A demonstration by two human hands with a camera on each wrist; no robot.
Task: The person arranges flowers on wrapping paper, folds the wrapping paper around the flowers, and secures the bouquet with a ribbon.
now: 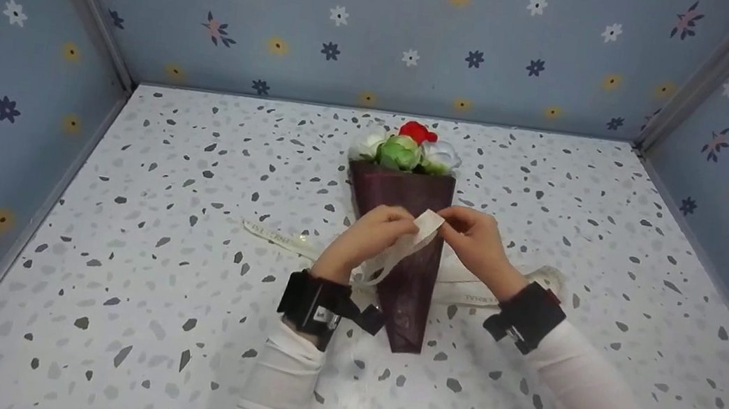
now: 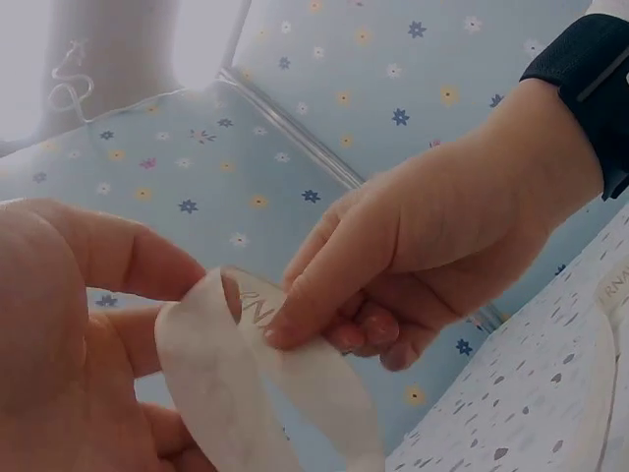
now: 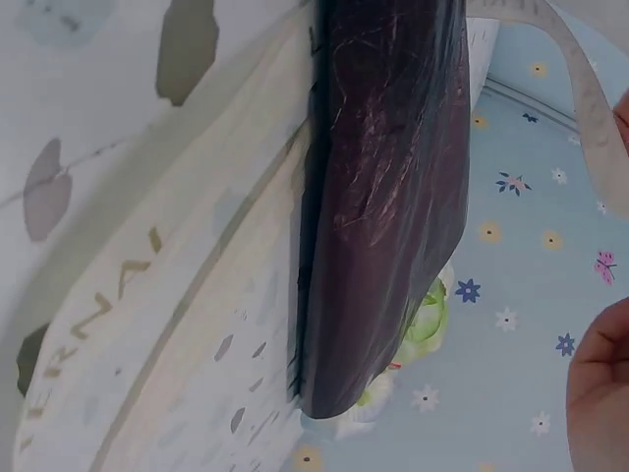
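Fingers (image 2: 295, 315) of both hands pinching ribbon (image 1: 427, 224), bouquet (image 1: 402, 238) stems hidden by wrap

Speckled white terrazzo tabletop (image 1: 187, 160), pale blue flower-patterned walls (image 1: 373, 30), grey metal corner posts (image 1: 91, 7)

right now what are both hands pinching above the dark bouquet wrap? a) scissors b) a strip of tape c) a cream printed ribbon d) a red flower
c: the left hand and right hand both pinch the cream ribbon over the bouquet.
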